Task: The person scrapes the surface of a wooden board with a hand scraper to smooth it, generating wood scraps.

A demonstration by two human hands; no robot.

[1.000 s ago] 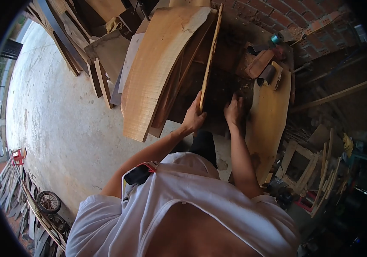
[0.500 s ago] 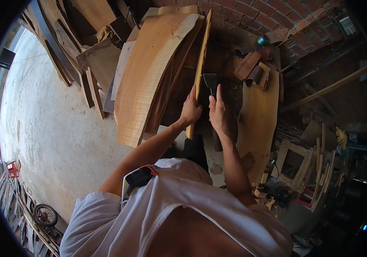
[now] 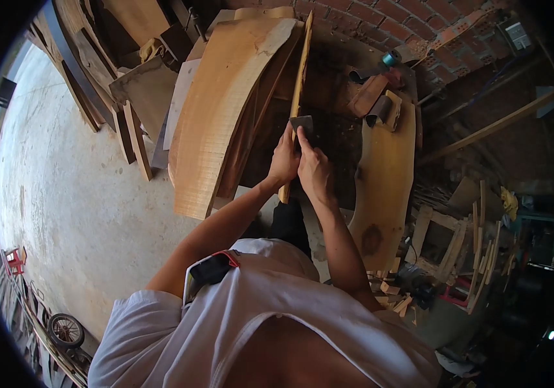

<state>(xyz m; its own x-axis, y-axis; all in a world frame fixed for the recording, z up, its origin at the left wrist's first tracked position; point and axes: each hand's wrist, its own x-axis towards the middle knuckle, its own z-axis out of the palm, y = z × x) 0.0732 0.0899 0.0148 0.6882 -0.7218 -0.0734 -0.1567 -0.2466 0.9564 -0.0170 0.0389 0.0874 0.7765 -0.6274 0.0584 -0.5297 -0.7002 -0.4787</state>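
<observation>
My left hand (image 3: 285, 161) and right hand (image 3: 316, 173) cover the middle of the thin board (image 3: 299, 64). I see only the top of the dark pad (image 3: 303, 123).

A dark table (image 3: 338, 139), strewn with sawdust, is set against the brick wall. A long pale plank (image 3: 384, 181) is laid along its right edge, and wooden blocks (image 3: 380, 107) are placed at its far end. Boards (image 3: 131, 129) are stood on the concrete floor (image 3: 76, 207).
</observation>
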